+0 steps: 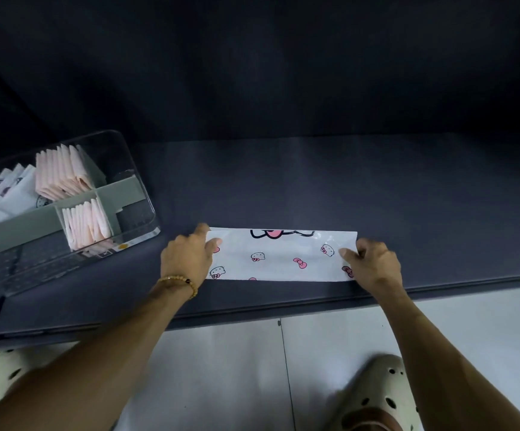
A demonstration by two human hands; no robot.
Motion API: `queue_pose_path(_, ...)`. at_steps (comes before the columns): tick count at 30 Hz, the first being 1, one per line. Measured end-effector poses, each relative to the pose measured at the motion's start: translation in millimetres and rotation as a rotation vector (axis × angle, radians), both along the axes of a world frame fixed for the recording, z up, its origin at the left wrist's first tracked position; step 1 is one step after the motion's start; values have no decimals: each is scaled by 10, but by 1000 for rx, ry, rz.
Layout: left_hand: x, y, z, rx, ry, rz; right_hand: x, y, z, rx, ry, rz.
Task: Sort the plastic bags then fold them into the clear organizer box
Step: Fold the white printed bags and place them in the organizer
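One head-worn wide-angle view, looking forward and steeply down.

The camera sits above the near edge of a dark table [314, 188], close over it, so both forearms run up from the bottom corners of the picture. It faces the dark wall behind the table; the pale floor [237, 368] fills the bottom. Straight edges bow toward the borders. There is no second view.

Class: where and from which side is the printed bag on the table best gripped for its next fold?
Likely at its two short ends, from either side: the printed bag lies as a long flat strip, and the left hand and right hand already pinch those ends.
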State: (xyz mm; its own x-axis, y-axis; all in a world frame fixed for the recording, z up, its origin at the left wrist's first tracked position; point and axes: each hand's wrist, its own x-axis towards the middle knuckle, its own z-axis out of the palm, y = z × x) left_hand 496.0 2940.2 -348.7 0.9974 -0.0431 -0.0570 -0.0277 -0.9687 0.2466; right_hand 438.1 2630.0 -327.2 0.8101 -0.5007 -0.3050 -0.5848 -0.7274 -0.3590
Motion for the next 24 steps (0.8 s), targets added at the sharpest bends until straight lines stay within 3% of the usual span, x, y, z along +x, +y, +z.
queue_pose_path(6,63,-26,82,-5,-75,64,52,17,4,3,-16,-41)
queue_pose_path(9,29,-52,40,-29,-182,-288,47,23,-2,11,-3,-58)
queue_pose_path(11,-3,-47,-48,-25,-98,-540,42,37,5,9,21,-63)
queue_pose_path(14,3,33,-174,88,11,-660,43,134,102,-77,30,-88)
queue_pose_path(17,-6,65,-197,197,20,-662,34,411,134,-497,-153,217)
queue_pose_path(20,-9,43,-191,207,17,-657,115,1019,26,-317,-428,598)
queue_pose_path(22,-10,45,-194,201,20,-655,188,1402,-98,-144,-320,695)
queue_pose_path(24,-9,53,-196,195,12,-658,219,1574,-250,-108,-200,709)
